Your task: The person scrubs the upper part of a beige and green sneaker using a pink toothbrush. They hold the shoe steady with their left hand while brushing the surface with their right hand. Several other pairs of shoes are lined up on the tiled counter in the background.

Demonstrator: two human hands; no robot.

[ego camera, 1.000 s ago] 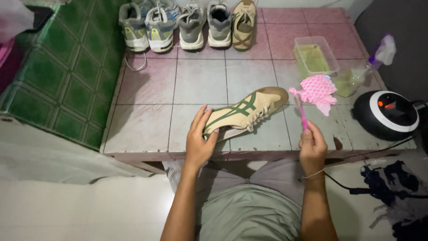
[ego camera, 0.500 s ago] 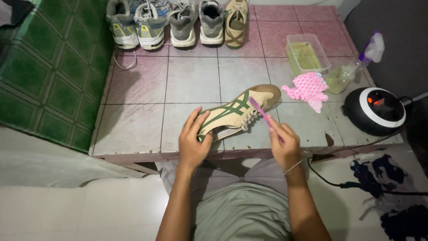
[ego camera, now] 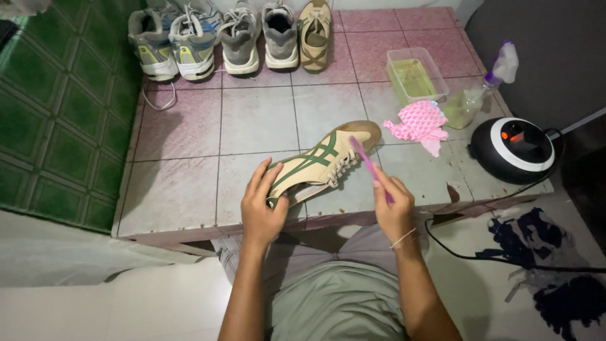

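The left hand (ego camera: 264, 211) wraps its fingers around the heel of the beige sneaker (ego camera: 320, 163) near the tiled platform's (ego camera: 183, 196) front edge. The right hand (ego camera: 392, 208) pinches a pink toothbrush (ego camera: 364, 158) against the laces. The sneaker's long axis runs diagonally, toe toward the far right corner. Risk: a loose heel grip could let it pivot under brushing pressure.

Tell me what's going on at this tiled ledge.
A seated person steadies a beige sneaker with green stripes by its heel with the left hand, the shoe lying on the tiled ledge. The right hand holds a pink toothbrush with its head up against the shoe near the laces. Beside them lie a pink cloth, a clear tub of yellowish liquid and a spray bottle. A row of other shoes lines the back.
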